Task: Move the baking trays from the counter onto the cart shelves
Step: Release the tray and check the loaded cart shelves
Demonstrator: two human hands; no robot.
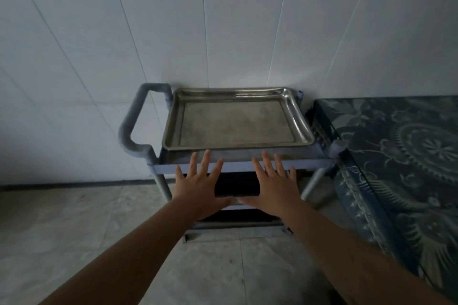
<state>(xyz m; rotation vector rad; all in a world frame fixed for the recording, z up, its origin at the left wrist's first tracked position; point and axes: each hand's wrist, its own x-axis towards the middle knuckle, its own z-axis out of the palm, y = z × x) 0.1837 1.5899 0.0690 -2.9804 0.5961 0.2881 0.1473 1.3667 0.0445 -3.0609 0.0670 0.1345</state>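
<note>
A steel baking tray (238,121) lies flat on the top shelf of a blue-grey cart (304,162) that stands against the wall. My left hand (202,184) hovers palm down, fingers spread, just in front of the tray's near rim, holding nothing. My right hand (275,183) is beside it, also spread and empty, over the cart's front edge. Both hands are apart from the tray. The lower shelves are dark and mostly hidden behind my hands.
The cart's tubular handle (135,119) sticks out on the left. A counter covered with a blue patterned cloth (406,156) stands close on the right. A white panelled wall (223,27) is behind, and a tiled floor (74,225) is below.
</note>
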